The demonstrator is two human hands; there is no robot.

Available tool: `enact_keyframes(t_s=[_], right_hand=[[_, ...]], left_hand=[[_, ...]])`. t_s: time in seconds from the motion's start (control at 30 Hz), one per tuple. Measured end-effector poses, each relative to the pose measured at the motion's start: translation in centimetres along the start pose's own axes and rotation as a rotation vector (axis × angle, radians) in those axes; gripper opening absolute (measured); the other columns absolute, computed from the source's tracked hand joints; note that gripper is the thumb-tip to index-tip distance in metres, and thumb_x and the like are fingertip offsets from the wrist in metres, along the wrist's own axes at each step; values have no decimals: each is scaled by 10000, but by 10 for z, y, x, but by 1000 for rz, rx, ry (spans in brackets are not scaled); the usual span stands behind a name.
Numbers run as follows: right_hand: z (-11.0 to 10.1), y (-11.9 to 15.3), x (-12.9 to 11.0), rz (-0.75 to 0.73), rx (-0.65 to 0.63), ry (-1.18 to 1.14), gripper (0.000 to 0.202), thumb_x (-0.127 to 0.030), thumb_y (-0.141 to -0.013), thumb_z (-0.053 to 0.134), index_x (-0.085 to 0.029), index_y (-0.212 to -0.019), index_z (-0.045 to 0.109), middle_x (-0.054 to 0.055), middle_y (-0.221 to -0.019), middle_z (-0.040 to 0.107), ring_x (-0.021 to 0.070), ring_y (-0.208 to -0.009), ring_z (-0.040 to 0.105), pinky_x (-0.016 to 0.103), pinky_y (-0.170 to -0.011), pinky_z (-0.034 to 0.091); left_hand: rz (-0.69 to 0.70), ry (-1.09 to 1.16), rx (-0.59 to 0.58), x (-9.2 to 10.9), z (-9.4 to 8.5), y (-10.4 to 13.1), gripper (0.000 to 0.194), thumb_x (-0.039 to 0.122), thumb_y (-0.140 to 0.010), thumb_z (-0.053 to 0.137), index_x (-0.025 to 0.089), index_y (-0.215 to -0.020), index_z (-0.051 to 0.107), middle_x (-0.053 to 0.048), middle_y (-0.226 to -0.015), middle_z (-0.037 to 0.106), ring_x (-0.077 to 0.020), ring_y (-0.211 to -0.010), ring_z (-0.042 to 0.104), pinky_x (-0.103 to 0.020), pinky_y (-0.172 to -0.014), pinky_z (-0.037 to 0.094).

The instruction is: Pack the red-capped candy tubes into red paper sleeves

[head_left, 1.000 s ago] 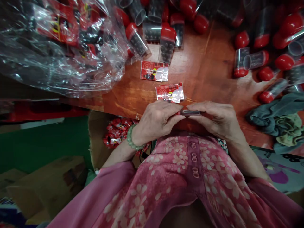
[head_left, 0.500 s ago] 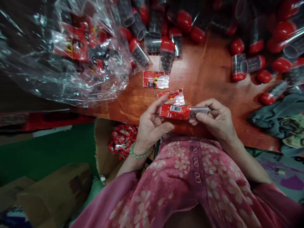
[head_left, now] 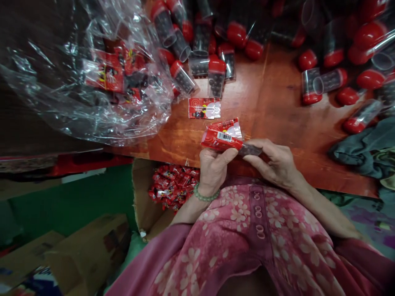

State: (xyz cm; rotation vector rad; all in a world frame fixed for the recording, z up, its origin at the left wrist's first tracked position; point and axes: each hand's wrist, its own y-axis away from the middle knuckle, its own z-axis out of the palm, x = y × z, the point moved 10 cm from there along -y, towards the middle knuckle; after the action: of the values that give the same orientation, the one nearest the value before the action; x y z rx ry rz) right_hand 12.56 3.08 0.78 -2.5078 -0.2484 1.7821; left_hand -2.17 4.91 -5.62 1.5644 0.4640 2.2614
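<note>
My left hand pinches a red printed plastic sleeve with a barcode, its thumb on the lower edge and the other fingers mostly hidden. Out of the sleeve's right end sticks a clear tube with dark contents. The thumb and fingers of my right hand grip that bare end. A second flat red sleeve shows just behind the held one; whether they touch I cannot tell. Farther back, another flat sleeve lies on the wooden table.
Several red-capped tubes of dark balls lie at the back and right. A clear plastic bag with red sleeves spreads at left. Below the table edge, a cardboard box holds red wrapped pieces. Grey-green cloth lies at right.
My left fingers have closed on the sleeve, with the thumb now along its lower edge. The sleeve has tilted, its left end higher, and the right hand has shifted slightly left.
</note>
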Motion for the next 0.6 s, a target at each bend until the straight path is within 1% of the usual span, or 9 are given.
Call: enact_keyframes(t_s=[0.07, 0.1, 0.17, 0.23, 0.3, 0.37, 0.47, 0.53, 0.6], right_hand=[[-3, 0, -2, -29, 27, 33, 173, -283, -928, 708, -244, -1097, 708, 59, -1101, 809, 194, -960, 786, 294, -879, 627], [-1, 0, 2, 4, 14, -4, 173, -313, -933, 705, -240, -1089, 700, 58, -1066, 811, 192, -921, 787, 293, -848, 631], [7, 0, 15, 152, -57, -190, 201, -390, -955, 679, -224, -1069, 672, 34, -908, 798, 169, -767, 774, 273, -732, 629], [19, 2, 26, 316, -118, -450, 273, -466, -949, 681, -214, -1038, 622, -13, -779, 742, 136, -620, 730, 238, -615, 602], [26, 4, 32, 419, -120, -631, 343, -505, -908, 727, -224, -1023, 568, -30, -824, 721, 109, -579, 707, 218, -573, 587], [28, 3, 33, 434, -96, -683, 401, -510, -869, 773, -243, -1043, 529, -30, -914, 720, 91, -601, 702, 208, -591, 591], [30, 1, 30, 398, -99, -659, 426, -517, -882, 758, -254, -1099, 504, -44, -859, 707, 88, -642, 701, 197, -632, 588], [32, 0, 27, 373, -110, -648, 415, -500, -892, 753, -250, -1108, 503, -55, -808, 691, 83, -643, 697, 182, -628, 574], [31, -1, 24, 355, -108, -650, 397, -465, -891, 763, -254, -1103, 502, -52, -842, 701, 76, -639, 697, 174, -619, 570]], left_hand=[[4, -21, -12, -3, 2, -1, 438, 568, -604, 924, 203, -802, 785, -24, -838, 803, -185, -837, 749, -343, -899, 609], [2, -34, -33, -4, 4, -1, 451, 583, -617, 912, 204, -831, 792, -36, -880, 810, -203, -894, 755, -361, -933, 605], [-7, -61, -98, -7, 9, 0, 459, 609, -672, 871, 204, -876, 795, -54, -938, 813, -230, -951, 757, -384, -948, 604], [-32, -87, -183, -10, 15, 3, 455, 621, -751, 810, 196, -911, 785, -68, -942, 807, -228, -882, 760, -385, -867, 621], [-51, -117, -253, -11, 19, 7, 448, 623, -816, 749, 188, -924, 766, -76, -923, 799, -212, -773, 746, -377, -763, 622], [-35, -135, -265, -8, 20, 8, 440, 630, -817, 746, 200, -908, 745, -78, -939, 797, -212, -779, 745, -376, -748, 620], [26, -92, -176, 4, 16, 5, 514, 701, -738, 779, 220, -911, 725, -80, -995, 800, -238, -932, 757, -376, -807, 623], [4, -42, -141, 6, 17, 3, 536, 715, -742, 765, 213, -927, 725, -86, -992, 802, -245, -966, 756, -371, -810, 620], [-56, 0, -152, 1, 22, 4, 488, 672, -772, 763, 206, -914, 730, -75, -928, 800, -231, -915, 757, -355, -784, 613]])
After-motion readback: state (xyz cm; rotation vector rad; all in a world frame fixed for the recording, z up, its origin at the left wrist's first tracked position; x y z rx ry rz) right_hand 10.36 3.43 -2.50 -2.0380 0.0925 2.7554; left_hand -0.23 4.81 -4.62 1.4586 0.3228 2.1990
